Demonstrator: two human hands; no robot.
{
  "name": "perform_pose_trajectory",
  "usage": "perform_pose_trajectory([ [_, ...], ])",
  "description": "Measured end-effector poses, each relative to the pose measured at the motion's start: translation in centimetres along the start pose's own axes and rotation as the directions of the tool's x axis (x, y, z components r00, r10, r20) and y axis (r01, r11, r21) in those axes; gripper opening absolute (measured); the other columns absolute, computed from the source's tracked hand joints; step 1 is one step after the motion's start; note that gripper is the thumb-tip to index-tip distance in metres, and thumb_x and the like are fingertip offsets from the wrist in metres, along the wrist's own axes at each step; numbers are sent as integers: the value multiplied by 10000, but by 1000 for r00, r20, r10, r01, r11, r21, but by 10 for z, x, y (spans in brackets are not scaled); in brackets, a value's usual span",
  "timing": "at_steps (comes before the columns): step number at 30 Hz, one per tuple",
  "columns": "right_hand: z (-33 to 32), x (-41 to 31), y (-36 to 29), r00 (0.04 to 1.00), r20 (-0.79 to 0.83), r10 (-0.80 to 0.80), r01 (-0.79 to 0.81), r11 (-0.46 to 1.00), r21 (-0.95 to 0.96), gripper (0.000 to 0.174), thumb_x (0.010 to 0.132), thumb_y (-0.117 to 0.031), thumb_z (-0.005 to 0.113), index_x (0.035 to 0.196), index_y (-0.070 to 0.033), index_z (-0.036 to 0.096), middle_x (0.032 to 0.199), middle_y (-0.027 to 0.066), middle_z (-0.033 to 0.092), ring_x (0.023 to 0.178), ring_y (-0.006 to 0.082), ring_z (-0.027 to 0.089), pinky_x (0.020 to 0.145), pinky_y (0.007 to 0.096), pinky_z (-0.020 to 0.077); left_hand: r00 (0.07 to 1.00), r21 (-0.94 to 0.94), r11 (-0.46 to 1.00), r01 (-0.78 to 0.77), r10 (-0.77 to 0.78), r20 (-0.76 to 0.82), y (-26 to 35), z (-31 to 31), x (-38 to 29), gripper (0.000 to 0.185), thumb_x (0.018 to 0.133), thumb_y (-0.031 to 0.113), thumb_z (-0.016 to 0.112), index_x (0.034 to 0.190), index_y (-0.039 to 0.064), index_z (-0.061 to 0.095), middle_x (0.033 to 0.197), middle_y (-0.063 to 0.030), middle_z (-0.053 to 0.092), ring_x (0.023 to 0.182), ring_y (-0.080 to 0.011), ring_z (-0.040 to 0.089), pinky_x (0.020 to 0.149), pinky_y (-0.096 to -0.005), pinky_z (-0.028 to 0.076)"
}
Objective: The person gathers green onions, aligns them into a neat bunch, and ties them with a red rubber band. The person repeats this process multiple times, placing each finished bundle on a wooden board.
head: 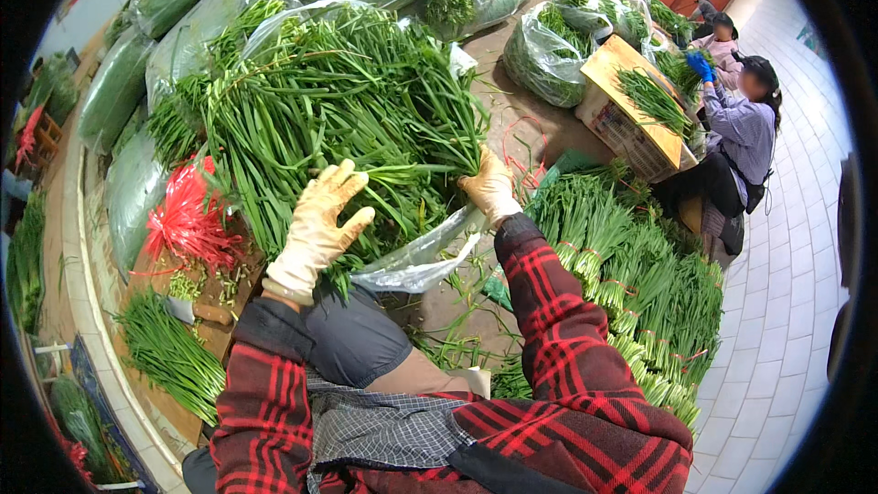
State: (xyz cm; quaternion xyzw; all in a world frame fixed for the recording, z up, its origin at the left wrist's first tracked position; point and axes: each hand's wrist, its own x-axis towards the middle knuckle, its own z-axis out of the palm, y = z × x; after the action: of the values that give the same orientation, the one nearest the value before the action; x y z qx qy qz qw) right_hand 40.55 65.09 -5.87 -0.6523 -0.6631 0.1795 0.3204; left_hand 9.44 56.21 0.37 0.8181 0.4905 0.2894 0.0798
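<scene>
A large heap of long green leaves, apparently garlic chives, fills a clear plastic bag in front of me. My left hand, in a cream-coloured glove, hovers over the heap's near side with fingers and thumb spread. Pale stalk ends lie just beyond its fingertips. On the heap's right edge, my gloved right hand is closed around a bunch of leaves; the leaves' far ends are lost in the heap.
At left, a wooden board carries a knife, loose chives and red plastic ties. Tied bundles lie at right. Beyond them, a person in blue gloves sits by a wood-topped crate. Filled bags stand behind.
</scene>
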Motion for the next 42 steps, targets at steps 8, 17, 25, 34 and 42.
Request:
perform_pose_trajectory([
  [8, -22, -88, -83, 895, -137, -425, 362, 870, -336, 1000, 603, -204, 838, 1460, 8, 368, 1160, 152, 608, 1067, 339, 576, 1010, 473, 361, 837, -872, -30, 489, -268, 478, 101, 21, -73, 903, 908, 356, 733, 1575, 65, 197, 1399, -116, 523, 1096, -143, 561, 964, -276, 434],
  [17, -9, -178, -179, 755, 250, -606, 613, 788, 60, 893, 722, -193, 758, 1487, 17, 350, 1433, 220, 469, 1263, 354, 511, 1077, 462, 384, 696, -819, -564, 110, -545, 468, 80, 37, -103, 492, 987, 358, 616, 1389, 89, 527, 1348, -69, 587, 1236, -203, 555, 1059, -347, 438],
  [25, -63, -156, -82, 998, 57, -29, -26, 623, 782, 402, 970, -274, 645, 1303, -52, 601, 1173, 37, 651, 990, 116, 594, 902, 276, 474, 678, -777, -625, 69, -542, 496, 57, 64, -103, 486, 908, 356, 721, 1312, 125, 582, 1273, -27, 631, 1145, -223, 621, 1004, -424, 508],
  [34, 1, -147, -67, 899, 437, 18, -237, 861, 450, 604, 975, -473, 580, 1261, 58, 572, 1049, 150, 662, 936, 209, 607, 864, 324, 475, 737, -823, -545, 160, -489, 467, 52, 48, -100, 413, 940, 329, 693, 1290, 128, 602, 1227, -1, 655, 1114, -188, 633, 972, -393, 522],
  [42, -5, -109, -92, 782, 620, 66, -298, 913, 279, 920, 828, -700, 632, 1318, 72, 532, 1177, 263, 660, 1139, 345, 630, 977, 381, 461, 785, -839, -495, 225, -418, 458, 58, 15, -133, 613, 954, 276, 677, 1451, 26, 419, 1446, -101, 474, 1339, -254, 463, 1120, -425, 374],
])
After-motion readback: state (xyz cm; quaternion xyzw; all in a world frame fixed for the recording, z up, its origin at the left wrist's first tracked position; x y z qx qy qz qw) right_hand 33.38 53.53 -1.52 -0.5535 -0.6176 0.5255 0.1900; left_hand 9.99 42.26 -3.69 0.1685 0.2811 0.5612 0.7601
